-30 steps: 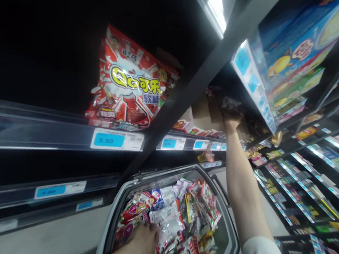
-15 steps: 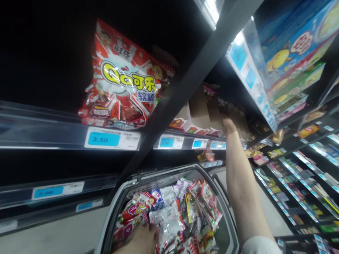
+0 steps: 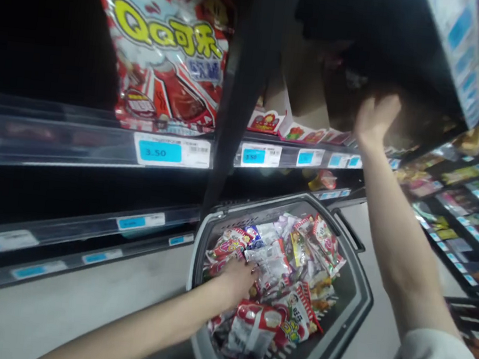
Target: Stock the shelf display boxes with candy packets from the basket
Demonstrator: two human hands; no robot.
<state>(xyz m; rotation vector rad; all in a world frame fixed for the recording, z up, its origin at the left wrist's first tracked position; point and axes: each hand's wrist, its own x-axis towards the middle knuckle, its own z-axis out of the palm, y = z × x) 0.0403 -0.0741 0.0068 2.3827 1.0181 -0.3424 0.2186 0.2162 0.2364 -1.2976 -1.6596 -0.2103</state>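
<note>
My left hand (image 3: 236, 285) is down in a grey shopping basket (image 3: 358, 312), on top of several candy bags. Its fingers curve down against a silvery candy bag (image 3: 271, 265); the fingertips are partly hidden, so I cannot tell whether they grip it. Reaching out to the shelf, my right hand (image 3: 376, 119) is slightly blurred, its fingers apart and nothing visible in them. It is nearest to open cardboard display boxes (image 3: 306, 95) with pink printed fronts. More red and white candy bags (image 3: 256, 324) fill the basket around my left hand.
A large red QQ gummy bag (image 3: 166, 57) stands on the shelf left of a dark upright post (image 3: 243, 88). Price tags (image 3: 171, 151) line the shelf edge. A shelf above (image 3: 462, 54) overhangs my right hand. Other stocked shelves (image 3: 471, 215) stand at the right.
The view has shifted, bringing the basket more fully into sight. My right hand now shows outside the cardboard boxes with fingers spread. My left hand stays among the bags.
</note>
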